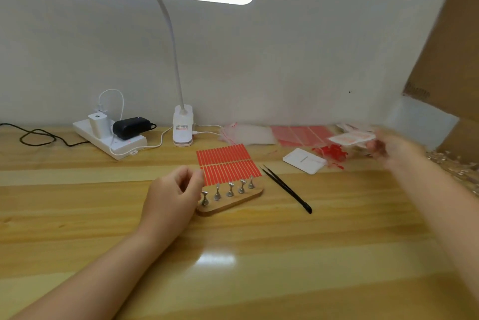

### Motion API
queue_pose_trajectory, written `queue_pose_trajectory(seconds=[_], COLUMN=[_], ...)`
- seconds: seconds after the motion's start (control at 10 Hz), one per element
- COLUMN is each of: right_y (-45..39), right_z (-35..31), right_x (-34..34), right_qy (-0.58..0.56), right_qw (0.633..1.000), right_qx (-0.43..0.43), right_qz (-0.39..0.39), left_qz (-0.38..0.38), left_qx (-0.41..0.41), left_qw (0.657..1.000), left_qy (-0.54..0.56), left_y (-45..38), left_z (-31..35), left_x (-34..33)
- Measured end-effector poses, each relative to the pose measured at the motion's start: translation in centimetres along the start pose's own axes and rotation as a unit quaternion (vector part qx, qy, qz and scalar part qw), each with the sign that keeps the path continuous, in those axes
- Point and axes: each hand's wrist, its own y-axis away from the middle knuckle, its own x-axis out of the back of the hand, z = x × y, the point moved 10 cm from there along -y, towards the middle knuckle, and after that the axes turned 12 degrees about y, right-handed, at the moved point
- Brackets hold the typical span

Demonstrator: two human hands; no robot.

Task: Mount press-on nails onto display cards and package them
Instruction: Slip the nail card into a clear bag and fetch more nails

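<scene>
My left hand (176, 190) rests on the wooden table with its fingers loosely curled and nothing visible in them, touching the left end of a wooden stand (233, 202) that carries several metal nail holders. A sheet of red adhesive strips (228, 163) lies just behind the stand. My right hand (388, 147), blurred by motion, is raised at the far right and pinches a white card with orange print (352, 138). Another white card (304, 160) lies flat on the table below it. Black tweezers (285, 187) lie to the right of the stand.
Red scraps (329, 152), clear bags (248, 133) and red sheets (300, 134) lie along the wall. A clip lamp (183, 125) and a power strip (108, 141) stand at the back left. A cardboard box (451, 55) rises at the right, with small clear pieces (456, 164) below it.
</scene>
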Motion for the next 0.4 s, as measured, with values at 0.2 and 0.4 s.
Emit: queue_pose_trajectory(seconds=[0.2, 0.4], right_y=[-2.9, -1.6], right_z=[-0.6, -2.1], right_x=[1.9, 2.7], right_qy=[0.132, 0.467], right_qw=[0.987, 0.857], right_qx=[0.055, 0.114], right_qz=[0.077, 0.186], left_qz=[-0.162, -0.159], left_qx=[-0.115, -0.118], left_qw=[0.978, 0.969], left_qy=[-0.054, -0.145], left_y=[1.7, 1.5], left_z=[2.4, 2.1], left_x=[-3.2, -3.5])
